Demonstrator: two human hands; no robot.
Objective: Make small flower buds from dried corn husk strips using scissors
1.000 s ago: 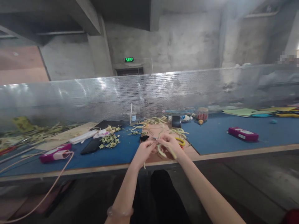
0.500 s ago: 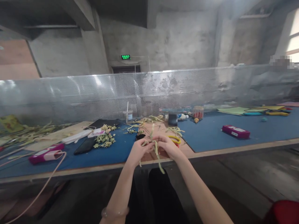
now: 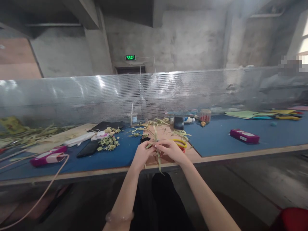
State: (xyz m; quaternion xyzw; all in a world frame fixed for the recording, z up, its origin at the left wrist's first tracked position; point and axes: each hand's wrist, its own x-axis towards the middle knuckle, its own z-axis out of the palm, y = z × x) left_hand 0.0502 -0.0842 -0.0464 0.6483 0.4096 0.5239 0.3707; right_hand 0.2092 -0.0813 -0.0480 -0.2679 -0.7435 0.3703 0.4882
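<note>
Between the pinched fingertips of the left hand and right hand, a pale strip is held, hanging below them; by uneven pulling, it could be torn or let slip.

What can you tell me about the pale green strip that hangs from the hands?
The strip is long and narrow, pale green, and looks like dried leaf or husk, though the exact material cannot be told. The left hand and right hand meet at its upper part, bunched fingertips hiding it. Below them it hangs down, tapering and bending slightly at its tip, which reaches past the table's front edge in this view. Whether it joins the piece above the fingers is hidden.
</note>
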